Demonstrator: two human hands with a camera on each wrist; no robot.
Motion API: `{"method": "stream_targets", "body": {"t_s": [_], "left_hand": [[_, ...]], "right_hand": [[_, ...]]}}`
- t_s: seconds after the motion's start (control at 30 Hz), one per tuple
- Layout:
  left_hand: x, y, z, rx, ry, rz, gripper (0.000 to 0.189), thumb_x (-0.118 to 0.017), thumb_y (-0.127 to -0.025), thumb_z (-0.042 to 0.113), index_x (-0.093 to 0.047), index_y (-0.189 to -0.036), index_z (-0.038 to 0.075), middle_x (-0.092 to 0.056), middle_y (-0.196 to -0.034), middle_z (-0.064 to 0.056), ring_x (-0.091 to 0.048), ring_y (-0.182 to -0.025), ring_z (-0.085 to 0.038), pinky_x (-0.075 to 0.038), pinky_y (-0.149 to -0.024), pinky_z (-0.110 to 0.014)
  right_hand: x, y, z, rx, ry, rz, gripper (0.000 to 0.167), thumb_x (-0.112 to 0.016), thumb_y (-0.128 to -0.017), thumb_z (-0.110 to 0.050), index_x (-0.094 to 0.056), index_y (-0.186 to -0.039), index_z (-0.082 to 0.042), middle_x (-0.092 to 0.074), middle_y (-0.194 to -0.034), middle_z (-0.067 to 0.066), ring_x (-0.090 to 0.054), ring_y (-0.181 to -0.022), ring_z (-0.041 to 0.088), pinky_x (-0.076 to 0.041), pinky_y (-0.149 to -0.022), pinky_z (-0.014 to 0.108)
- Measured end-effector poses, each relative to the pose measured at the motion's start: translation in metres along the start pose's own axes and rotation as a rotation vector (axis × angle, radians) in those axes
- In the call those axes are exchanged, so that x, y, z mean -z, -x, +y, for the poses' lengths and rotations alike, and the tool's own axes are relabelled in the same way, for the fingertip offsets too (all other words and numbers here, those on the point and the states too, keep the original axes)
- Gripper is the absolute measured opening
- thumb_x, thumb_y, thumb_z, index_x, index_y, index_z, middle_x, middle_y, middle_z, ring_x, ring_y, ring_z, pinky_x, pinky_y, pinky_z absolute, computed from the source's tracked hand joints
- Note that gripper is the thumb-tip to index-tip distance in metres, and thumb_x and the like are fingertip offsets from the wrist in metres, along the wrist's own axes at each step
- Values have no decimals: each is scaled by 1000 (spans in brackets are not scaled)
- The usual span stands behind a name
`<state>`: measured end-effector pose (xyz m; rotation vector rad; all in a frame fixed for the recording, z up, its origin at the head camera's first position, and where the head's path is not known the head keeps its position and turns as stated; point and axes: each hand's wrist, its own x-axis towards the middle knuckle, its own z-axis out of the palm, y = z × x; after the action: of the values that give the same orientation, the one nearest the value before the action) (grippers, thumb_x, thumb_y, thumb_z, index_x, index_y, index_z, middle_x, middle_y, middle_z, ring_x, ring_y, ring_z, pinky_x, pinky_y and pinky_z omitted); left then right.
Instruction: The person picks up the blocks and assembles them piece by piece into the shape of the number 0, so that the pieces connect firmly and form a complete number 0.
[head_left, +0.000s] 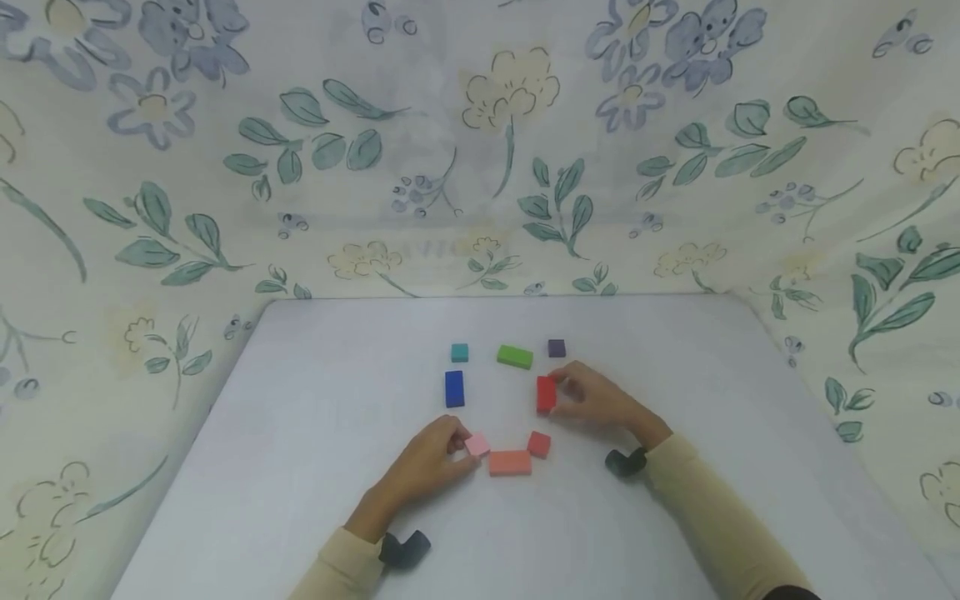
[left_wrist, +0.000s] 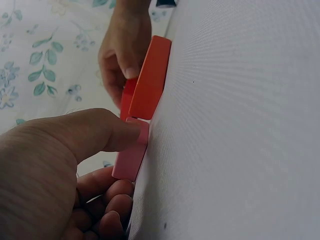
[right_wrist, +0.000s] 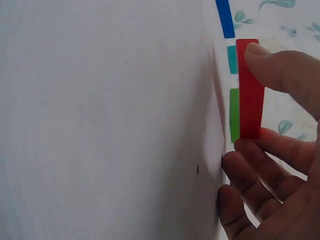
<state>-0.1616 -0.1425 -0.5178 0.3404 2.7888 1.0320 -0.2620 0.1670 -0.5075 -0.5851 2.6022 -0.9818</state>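
Between thumb and fingers, my left hand (head_left: 430, 457) pinches a small pink block (head_left: 477, 445), which stands on the table in the left wrist view (left_wrist: 131, 157). My right hand (head_left: 597, 398) grips a longer red block (head_left: 546, 394) by its two ends, thumb at one and fingers at the other in the right wrist view (right_wrist: 251, 95). Just right of the pink block lies an orange-coral block (head_left: 510, 463), with a small red block (head_left: 538, 444) at its upper right corner. A blue block (head_left: 454, 389) lies above the left hand.
Toward the back of the white table (head_left: 315, 375) stand a small teal block (head_left: 460, 352), a longer green block (head_left: 515, 357) and a small dark purple block (head_left: 557, 348). Floral cloth (head_left: 480, 167) rises behind the table and along its sides. Dark devices sit on both wrists.
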Motion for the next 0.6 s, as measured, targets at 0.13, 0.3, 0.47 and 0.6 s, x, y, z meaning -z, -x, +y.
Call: {"method": "stream_targets", "body": {"t_s": [0.13, 0.3, 0.47, 0.6], "left_hand": [[0, -1, -1, 10, -1, -8, 27, -75, -87, 28, -62, -106, 15, -58, -92, 6, -53, -86, -11, -51, -77, -30], [-2, -1, -2, 14, 1, -12, 27, -75, -87, 28, -61, -106, 15, -58, -93, 5, -53, -86, -12, -51, -78, -31], [-2, -2, -3, 14, -2, -13, 28, -75, -86, 28, -61, -106, 15, -58, -92, 5, -53, -86, -12, -51, -77, -31], [-2, -2, -2, 17, -8, -17, 28, -75, -87, 28, -61, -106, 15, -57, -92, 5, -53, -85, -12, -50, -76, -30]], "right_hand": [[-5, 0, -4, -11, 5, -9, 58, -80, -83, -32, -56, -135, -20, -60, -126, -2, -57, -115, 20, -53, -99, 42], [-8, -1, -5, 6, 23, -10, 59, -81, -82, -33, -56, -135, -21, -60, -124, -4, -58, -110, 16, -53, -98, 39], [-11, 0, -5, 20, 58, -14, 60, -80, -82, -35, -57, -135, -19, -60, -122, -5, -56, -107, 14, -52, -97, 37], [-12, 0, -4, 22, 78, -10, 60, -80, -82, -35, -57, -135, -20, -60, -122, -5, -56, -106, 13, -53, -96, 35]]}}
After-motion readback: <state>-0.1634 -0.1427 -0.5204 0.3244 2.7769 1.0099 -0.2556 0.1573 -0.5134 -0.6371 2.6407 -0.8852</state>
